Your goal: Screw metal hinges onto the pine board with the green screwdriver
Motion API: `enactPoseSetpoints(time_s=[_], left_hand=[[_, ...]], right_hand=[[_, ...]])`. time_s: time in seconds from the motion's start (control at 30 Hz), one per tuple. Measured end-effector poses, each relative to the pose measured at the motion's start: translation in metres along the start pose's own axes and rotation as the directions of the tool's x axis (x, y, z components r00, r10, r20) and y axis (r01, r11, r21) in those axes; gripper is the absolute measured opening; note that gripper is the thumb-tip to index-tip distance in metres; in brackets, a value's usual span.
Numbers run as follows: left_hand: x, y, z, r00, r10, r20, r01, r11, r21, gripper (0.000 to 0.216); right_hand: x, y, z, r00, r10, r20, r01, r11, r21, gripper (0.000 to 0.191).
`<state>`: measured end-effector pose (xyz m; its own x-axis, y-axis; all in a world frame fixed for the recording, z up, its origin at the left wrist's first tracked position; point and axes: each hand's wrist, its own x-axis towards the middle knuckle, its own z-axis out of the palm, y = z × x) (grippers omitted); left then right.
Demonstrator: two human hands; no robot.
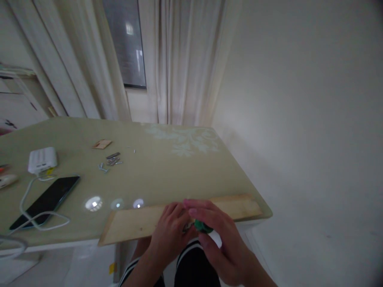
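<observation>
A long, pale wooden board [131,224] lies along the table's front edge, its near side jutting over it. My left hand [172,227] is closed on the board's middle, fingers curled on top. A small metal piece [187,227] shows beside its thumb, mostly covered. My right hand [223,235] is closed round a green handle [202,227], apparently a screwdriver's; its shaft and tip are hidden behind the fingers. Both hands touch or nearly touch at the fingertips.
Toward the left are several screws [103,168], metal hinges [113,160] and a small wooden piece [102,144]. A black phone [48,201], a white cable [25,195] and a white charger block [42,159] lie farther left. A wall [305,139] stands right of the table.
</observation>
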<state>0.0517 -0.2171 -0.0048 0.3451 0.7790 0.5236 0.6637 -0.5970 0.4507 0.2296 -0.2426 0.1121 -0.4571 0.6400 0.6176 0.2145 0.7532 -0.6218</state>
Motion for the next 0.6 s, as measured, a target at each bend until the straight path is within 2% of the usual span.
enactPoseSetpoints(time_s=[0.13, 0.23, 0.3, 0.37, 0.47, 0.6], left_hand=[[0.000, -0.001, 0.000, 1.000, 0.002, 0.009, -0.002, 1.000, 0.006, 0.030], [0.000, -0.001, 0.001, 1.000, 0.002, 0.003, -0.002, 1.000, -0.002, 0.029], [0.000, -0.001, 0.002, 1.000, -0.002, 0.007, 0.002, 1.000, -0.010, 0.028], [0.001, 0.000, 0.002, 1.000, -0.009, 0.019, 0.009, 1.000, -0.019, 0.023], [0.003, 0.001, 0.000, 0.999, -0.022, 0.023, 0.022, 0.999, -0.024, 0.011], [0.002, 0.000, 0.001, 1.000, -0.007, 0.013, 0.007, 1.000, -0.013, 0.012]], right_hand=[[0.001, 0.017, 0.008, 0.984, -0.041, -0.174, 0.032, 0.998, -0.056, 0.051], [0.005, 0.031, 0.019, 0.956, -0.104, -0.273, 0.059, 0.984, -0.166, 0.054], [0.008, 0.037, 0.024, 0.945, -0.113, -0.306, 0.059, 0.982, -0.180, 0.055], [0.008, 0.038, 0.024, 0.953, -0.091, -0.289, 0.059, 0.991, -0.120, 0.056], [0.004, 0.029, 0.015, 0.982, -0.017, -0.186, 0.017, 1.000, -0.004, 0.051], [-0.001, 0.012, 0.000, 0.993, 0.088, -0.076, -0.092, 0.995, -0.044, 0.051]])
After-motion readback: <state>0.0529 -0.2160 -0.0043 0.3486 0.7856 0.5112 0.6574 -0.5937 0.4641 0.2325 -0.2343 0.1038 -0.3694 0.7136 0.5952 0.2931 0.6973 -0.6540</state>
